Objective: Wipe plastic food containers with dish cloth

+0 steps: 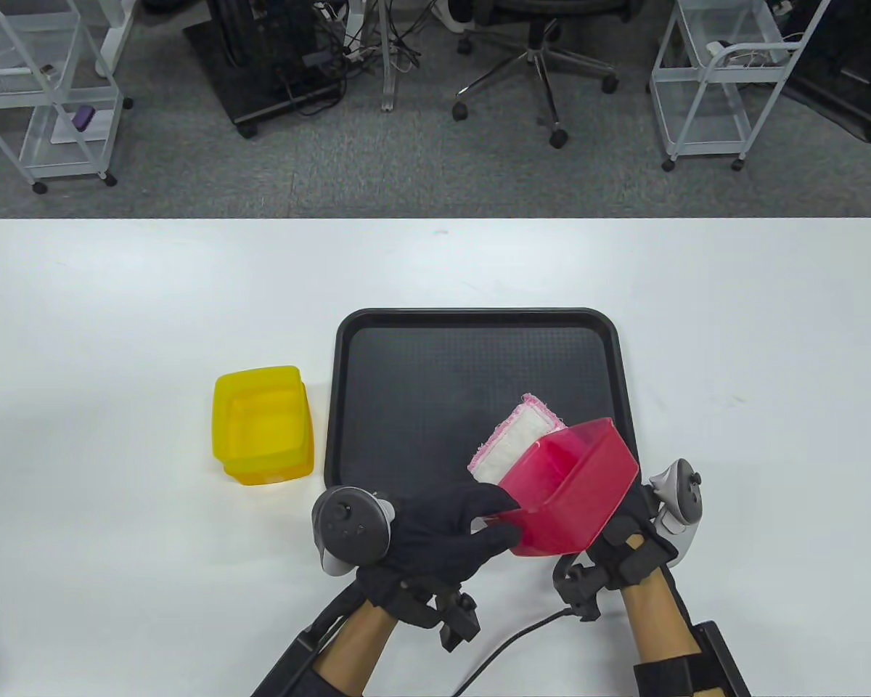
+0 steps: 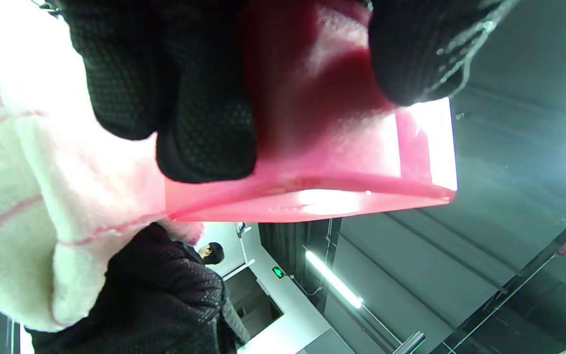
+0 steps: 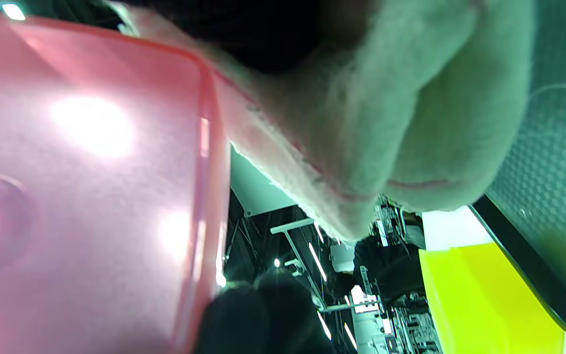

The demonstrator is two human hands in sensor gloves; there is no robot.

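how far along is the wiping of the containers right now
Midway, as far as the pictures show. In hand: the left hand grips the red container, lifted and tilted over the tray, while the right hand, mostly hidden behind it, holds the dish cloth at its rim. The yellow container sits on the table; wiped or not, I can't tell.

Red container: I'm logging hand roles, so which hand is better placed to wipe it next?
Probably the right hand: the dish cloth appears bunched at its fingers in the right wrist view. The left hand pinches the red container by its rim, steadying it.
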